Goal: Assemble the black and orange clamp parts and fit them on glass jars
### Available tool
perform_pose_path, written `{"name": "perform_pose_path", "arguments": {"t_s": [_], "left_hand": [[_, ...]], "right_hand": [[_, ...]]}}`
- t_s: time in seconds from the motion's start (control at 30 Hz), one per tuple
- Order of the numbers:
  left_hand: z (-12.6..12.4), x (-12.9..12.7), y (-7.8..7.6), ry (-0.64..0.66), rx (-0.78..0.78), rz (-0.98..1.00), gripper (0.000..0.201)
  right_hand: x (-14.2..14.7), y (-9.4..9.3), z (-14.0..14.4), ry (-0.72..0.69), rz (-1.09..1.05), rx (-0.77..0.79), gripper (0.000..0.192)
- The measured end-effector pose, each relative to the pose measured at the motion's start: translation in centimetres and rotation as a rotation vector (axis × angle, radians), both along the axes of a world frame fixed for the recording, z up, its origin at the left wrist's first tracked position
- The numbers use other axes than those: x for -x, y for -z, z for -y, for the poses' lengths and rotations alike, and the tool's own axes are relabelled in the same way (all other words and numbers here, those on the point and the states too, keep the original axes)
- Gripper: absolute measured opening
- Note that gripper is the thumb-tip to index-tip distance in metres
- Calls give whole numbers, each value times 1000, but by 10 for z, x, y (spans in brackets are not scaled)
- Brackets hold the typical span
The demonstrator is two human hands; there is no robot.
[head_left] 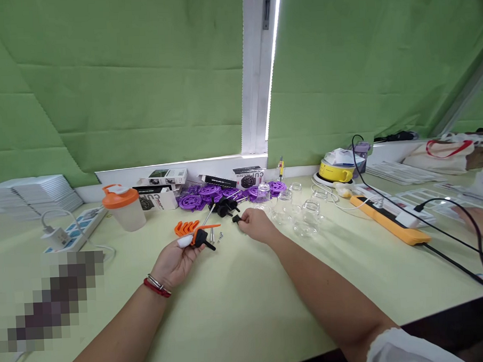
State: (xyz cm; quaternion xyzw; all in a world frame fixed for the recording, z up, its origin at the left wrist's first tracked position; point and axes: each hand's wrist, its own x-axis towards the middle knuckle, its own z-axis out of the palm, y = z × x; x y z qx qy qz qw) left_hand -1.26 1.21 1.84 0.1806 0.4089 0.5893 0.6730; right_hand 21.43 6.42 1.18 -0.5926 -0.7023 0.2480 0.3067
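The left hand (176, 260) grips a small orange-and-black tool (199, 238), fingers closed on it. Just beyond the right hand (256, 223), its fingertips pinch a black part (237, 219); lift it straight, avoiding the glass jars (302, 213) beside.

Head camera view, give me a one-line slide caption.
Left hand holds an orange-and-black part; right hand pinches a small black piece near purple discs.

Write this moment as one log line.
left hand: holds black-orange part | right hand: pinches small black piece | table
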Motion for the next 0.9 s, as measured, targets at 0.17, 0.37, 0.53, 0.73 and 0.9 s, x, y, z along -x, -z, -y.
{"name": "perform_pose_path", "arguments": {"t_s": [0.17, 0.37, 0.53, 0.73, 0.9], "left_hand": [[-1, 6, -1, -50, -71, 42, 24], [-2, 7, 2, -42, -98, 94, 22], [-1, 4, 3, -13, -113, 122, 25], [0, 2, 2, -19, -93, 117, 25], [0, 2, 4, 6, -75, 102, 24]], "right_hand": [[29, 17, 16, -323, -119, 46, 24], [38, 24, 29, -404, 7, 31, 15], [42, 24, 31, -377, 56, -45, 12], [43, 25, 30, -316, 52, -52, 13], [41, 23, 30, -346, 42, -6, 18]]}}
